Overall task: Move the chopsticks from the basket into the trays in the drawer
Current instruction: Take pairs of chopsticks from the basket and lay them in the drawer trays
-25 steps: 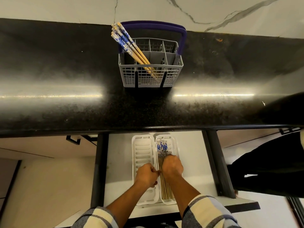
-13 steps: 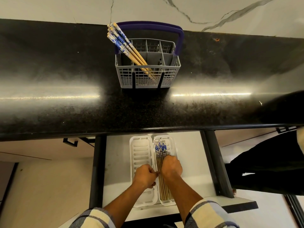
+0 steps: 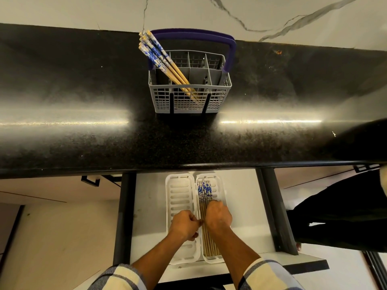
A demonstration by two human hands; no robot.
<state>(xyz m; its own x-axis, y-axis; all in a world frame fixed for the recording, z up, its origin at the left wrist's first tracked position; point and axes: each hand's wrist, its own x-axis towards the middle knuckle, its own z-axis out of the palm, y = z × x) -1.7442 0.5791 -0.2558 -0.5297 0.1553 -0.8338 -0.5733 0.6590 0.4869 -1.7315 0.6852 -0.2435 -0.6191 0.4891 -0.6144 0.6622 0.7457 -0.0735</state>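
Judging by their look, the chopsticks (image 3: 206, 208) in the right tray (image 3: 221, 183) beside the empty left tray (image 3: 180, 191) are light, stiff and slippery, so with your right hand (image 3: 218, 216) curled on them and left hand (image 3: 184, 226) fisted beside, pinch the basket (image 3: 189, 97) bundle (image 3: 161, 59) mid-shaft.

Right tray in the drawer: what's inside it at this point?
The right tray holds a bundle of chopsticks lying lengthwise, blue patterned ends toward the counter. The right hand rests on their middle and hides that stretch, so no count. The left tray shows only bare slots.
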